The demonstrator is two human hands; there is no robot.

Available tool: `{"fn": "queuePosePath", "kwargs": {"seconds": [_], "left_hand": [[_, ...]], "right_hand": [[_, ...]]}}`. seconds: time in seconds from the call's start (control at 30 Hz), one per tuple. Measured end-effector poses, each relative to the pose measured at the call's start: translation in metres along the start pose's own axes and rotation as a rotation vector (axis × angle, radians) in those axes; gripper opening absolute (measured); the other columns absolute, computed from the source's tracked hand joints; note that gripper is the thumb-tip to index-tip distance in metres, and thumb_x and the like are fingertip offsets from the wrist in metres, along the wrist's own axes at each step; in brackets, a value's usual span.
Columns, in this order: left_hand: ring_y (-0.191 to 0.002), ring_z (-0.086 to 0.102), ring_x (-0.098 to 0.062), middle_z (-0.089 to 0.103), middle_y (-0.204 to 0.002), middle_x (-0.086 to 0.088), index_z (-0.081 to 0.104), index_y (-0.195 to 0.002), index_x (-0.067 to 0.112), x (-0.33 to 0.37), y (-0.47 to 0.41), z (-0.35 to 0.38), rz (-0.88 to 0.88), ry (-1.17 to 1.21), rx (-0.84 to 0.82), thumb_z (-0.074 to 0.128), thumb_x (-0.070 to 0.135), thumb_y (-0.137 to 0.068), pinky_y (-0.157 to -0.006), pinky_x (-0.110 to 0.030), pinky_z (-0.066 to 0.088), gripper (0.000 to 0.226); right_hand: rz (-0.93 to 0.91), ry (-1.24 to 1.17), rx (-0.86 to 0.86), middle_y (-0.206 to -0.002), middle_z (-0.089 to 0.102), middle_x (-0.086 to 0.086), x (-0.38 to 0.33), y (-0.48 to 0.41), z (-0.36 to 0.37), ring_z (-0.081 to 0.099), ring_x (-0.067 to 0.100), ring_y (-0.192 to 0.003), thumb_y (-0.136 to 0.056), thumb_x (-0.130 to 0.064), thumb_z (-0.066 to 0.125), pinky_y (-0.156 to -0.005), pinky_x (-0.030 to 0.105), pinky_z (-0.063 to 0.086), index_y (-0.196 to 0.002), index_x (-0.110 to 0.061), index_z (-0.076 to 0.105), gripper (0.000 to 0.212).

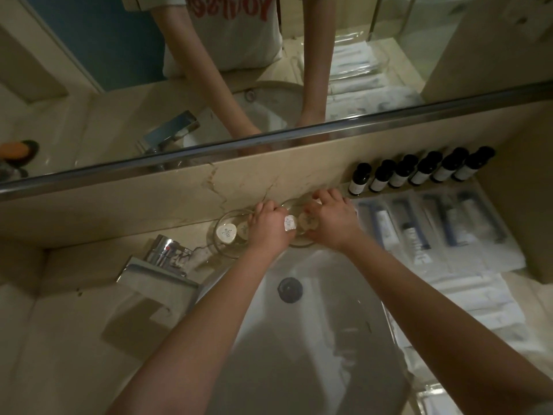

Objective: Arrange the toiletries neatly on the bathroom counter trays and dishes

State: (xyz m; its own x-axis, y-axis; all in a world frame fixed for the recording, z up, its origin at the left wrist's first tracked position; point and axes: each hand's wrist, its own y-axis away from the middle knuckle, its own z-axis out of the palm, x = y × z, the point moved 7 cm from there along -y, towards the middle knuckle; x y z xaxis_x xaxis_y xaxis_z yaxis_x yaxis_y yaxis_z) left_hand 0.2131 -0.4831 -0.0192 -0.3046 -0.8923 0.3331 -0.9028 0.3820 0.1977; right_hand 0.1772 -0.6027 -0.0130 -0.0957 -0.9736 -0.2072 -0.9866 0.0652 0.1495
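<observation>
Two round glass dishes stand on the counter behind the sink. The left dish (223, 250) holds a white wrapped soap (226, 232) and a second round soap (243, 228). My left hand (267, 223) grips a small white wrapped soap (289, 224) over the right dish (299, 243). My right hand (330, 215) rests curled on the right dish's far side, fingers touching a round soap (308, 221) in it.
Several dark bottles with white labels (419, 172) line the wall at right. A clear tray (514, 259) holds wrapped toothbrush kits (413, 232). A chrome tap (163, 259) stands left; the white sink (299, 324) lies below my arms. A mirror rises behind.
</observation>
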Motion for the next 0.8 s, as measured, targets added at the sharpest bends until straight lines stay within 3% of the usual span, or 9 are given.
{"fn": "queuePosePath", "kwargs": {"seconds": [0.37, 0.8], "left_hand": [[-0.126, 0.036, -0.023, 0.048, -0.128, -0.003, 0.059, -0.122, 0.021, -0.0044, -0.0009, -0.0002, 0.001, 0.035, -0.006, 0.069, 0.029, -0.076, -0.102, -0.035, 0.030, 0.047], [-0.126, 0.035, -0.025, 0.047, -0.128, -0.004, 0.058, -0.123, 0.021, -0.0033, -0.0005, 0.0000, -0.007, 0.038, -0.043, 0.067, 0.026, -0.078, -0.103, -0.036, 0.030, 0.047]], "right_hand": [[-0.027, 0.000, -0.080, -0.144, 0.035, 0.000, -0.0036, -0.0050, -0.0036, 0.029, 0.025, -0.131, -0.075, -0.043, 0.065, -0.101, 0.038, 0.030, -0.127, -0.030, 0.054, 0.055], [0.039, 0.037, -0.023, -0.138, 0.042, 0.005, -0.0010, -0.0028, 0.0000, 0.035, 0.028, -0.126, -0.077, -0.037, 0.063, -0.096, 0.039, 0.033, -0.125, -0.018, 0.054, 0.052]]}}
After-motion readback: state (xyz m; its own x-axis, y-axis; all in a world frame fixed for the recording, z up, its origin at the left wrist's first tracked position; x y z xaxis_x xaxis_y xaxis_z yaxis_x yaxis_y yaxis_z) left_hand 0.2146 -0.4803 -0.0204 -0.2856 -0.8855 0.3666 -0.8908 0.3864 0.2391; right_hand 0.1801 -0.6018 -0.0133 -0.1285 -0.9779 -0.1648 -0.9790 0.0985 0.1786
